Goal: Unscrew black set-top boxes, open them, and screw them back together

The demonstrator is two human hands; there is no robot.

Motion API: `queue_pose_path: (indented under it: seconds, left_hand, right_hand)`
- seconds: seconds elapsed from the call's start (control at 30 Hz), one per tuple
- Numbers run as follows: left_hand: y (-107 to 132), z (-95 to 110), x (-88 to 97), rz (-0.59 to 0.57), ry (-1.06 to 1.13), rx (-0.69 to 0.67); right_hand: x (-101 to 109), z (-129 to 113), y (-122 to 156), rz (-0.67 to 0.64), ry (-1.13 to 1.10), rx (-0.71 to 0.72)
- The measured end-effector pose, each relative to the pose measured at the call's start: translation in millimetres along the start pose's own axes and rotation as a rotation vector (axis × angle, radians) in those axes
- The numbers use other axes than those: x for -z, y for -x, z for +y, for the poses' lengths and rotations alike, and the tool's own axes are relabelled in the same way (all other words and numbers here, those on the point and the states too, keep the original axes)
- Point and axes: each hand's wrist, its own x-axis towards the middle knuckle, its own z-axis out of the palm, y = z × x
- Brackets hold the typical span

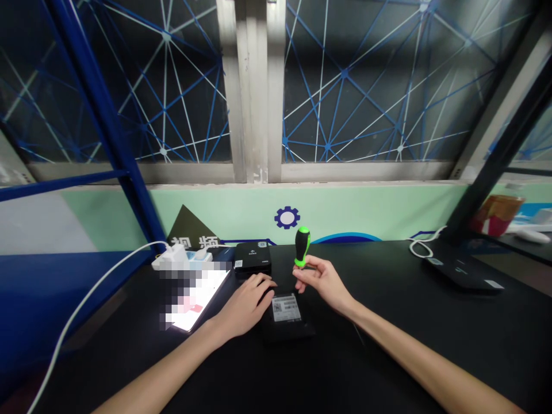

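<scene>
My right hand (321, 280) pinches a screwdriver with a green and black handle (302, 245), held upright over a flat black device (287, 319) that carries a white label (286, 307). My left hand (248, 303) lies on the left part of that device with its fingers spread flat on it. The screwdriver's tip is hidden behind my right fingers.
A lit tablet (196, 299) lies to the left of my left hand. Behind it are a white power strip with a charger (179, 259) and its white cable, and a small black box (252, 259). Another black device (463, 271) with a white cable lies at the far right.
</scene>
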Motion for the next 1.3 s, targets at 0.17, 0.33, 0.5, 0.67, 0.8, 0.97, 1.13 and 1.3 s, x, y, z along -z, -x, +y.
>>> queue_pose_path:
  seconds: [0.17, 0.33, 0.5, 0.67, 0.8, 0.97, 1.13, 1.3]
  left_hand:
    - [0, 1, 0.7, -0.003, 0.002, 0.006]
    - [0, 1, 1.6, 0.002, -0.004, 0.005]
    - [0, 1, 0.6, -0.001, -0.003, 0.009]
    - [0, -1, -0.9, 0.000, -0.004, 0.003]
    - [-1, -1, -1.1, -0.005, -0.009, 0.000]
    - [-2, 0, -0.1, -0.003, -0.019, 0.007]
    - [-2, 0, 0.1, -0.003, -0.007, 0.004]
    - [-1, 0, -1.1, 0.002, -0.005, 0.001]
  right_hand:
    - [2, 5, -1, 0.053, -0.012, 0.012]
    - [5, 10, 0, 0.038, 0.093, 0.048]
    - [6, 8, 3, 0.124, 0.421, 0.268]
    - [4, 6, 5, 0.219, 0.699, 0.419]
    - [1, 9, 4, 0.247, 0.657, 0.383]
    - [2, 12, 5, 0.262, 0.642, 0.403]
    - [2, 12, 6, 0.257, 0.670, 0.414]
    - [2, 12, 7, 0.268, 0.697, 0.424]
